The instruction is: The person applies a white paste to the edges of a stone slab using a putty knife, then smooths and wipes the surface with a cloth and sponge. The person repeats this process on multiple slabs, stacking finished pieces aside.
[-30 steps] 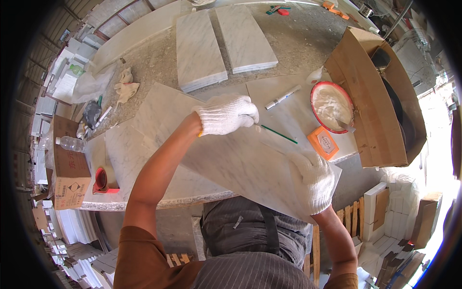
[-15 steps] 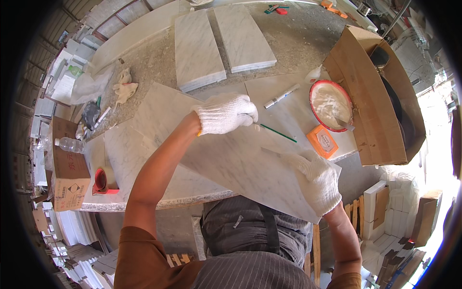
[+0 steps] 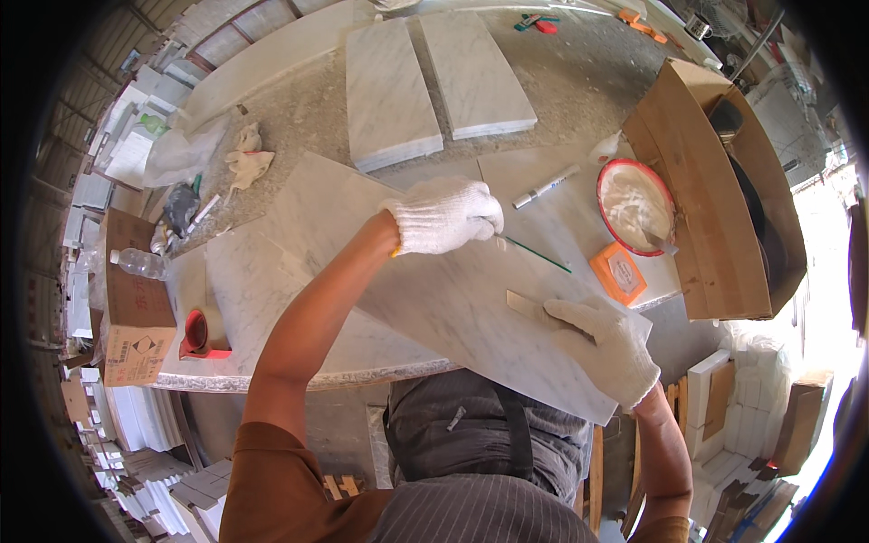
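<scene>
Head view: slab [image 3: 444, 303] lies beneath both hands. Left hand [image 3: 450, 217] over slab's far edge, fingers curled at green stick [image 3: 540, 255]; cannot tell if pinching it. Right hand [image 3: 606, 353], at slab's right end, pinches blade [image 3: 523, 305] over slab.

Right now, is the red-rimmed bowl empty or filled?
Not empty: white paste shows inside the red-rimmed bowl; how deep, I cannot tell.

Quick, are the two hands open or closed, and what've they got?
Left hand: closed; can't tell if it grips the green stick.
Right hand: closed, holding a flat blade.
</scene>
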